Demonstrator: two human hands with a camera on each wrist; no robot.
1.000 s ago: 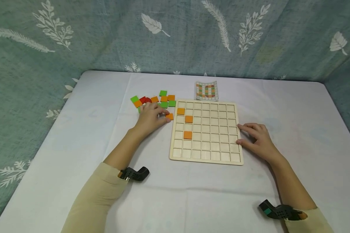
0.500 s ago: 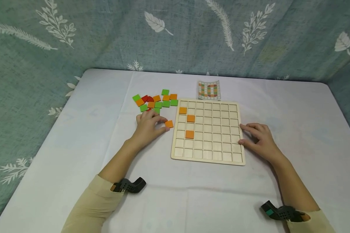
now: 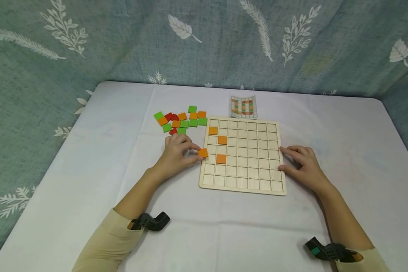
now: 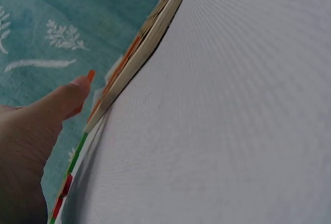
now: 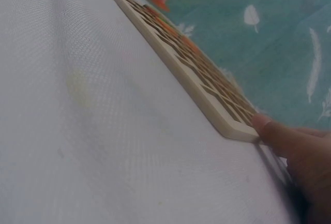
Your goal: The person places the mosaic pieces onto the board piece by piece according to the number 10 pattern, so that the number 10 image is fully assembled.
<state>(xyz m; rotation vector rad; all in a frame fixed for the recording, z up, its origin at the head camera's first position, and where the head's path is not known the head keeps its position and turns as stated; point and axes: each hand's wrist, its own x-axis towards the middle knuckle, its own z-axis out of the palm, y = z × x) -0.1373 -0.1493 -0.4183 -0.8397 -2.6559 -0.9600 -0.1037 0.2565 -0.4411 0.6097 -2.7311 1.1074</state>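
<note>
In the head view my left hand (image 3: 178, 155) pinches a square orange tile (image 3: 203, 152) between thumb and fingers, over the left edge of a wooden grid board (image 3: 253, 152). The left wrist view shows the held tile (image 4: 91, 75) raised above the board's edge, at my thumb tip. Three orange tiles lie in the board's left columns, one of them an orange tile (image 3: 221, 159) in the second column. My right hand (image 3: 302, 164) rests at the board's right edge, thumb and index finger apart, their tips touching the rim; the thumb (image 5: 271, 131) lies on it in the right wrist view.
Beyond the left hand lies a loose group of green, orange and red tiles, among them a green tile (image 3: 192, 109) and a red rounded tile (image 3: 175, 117). A printed pattern card (image 3: 243, 107) is behind the board. A white cloth (image 3: 190, 241) covers the table.
My left hand has brought the orange tile toward me and rightward, from beside the loose tiles to over the board's left edge. My right hand has stayed at the board's right edge.
</note>
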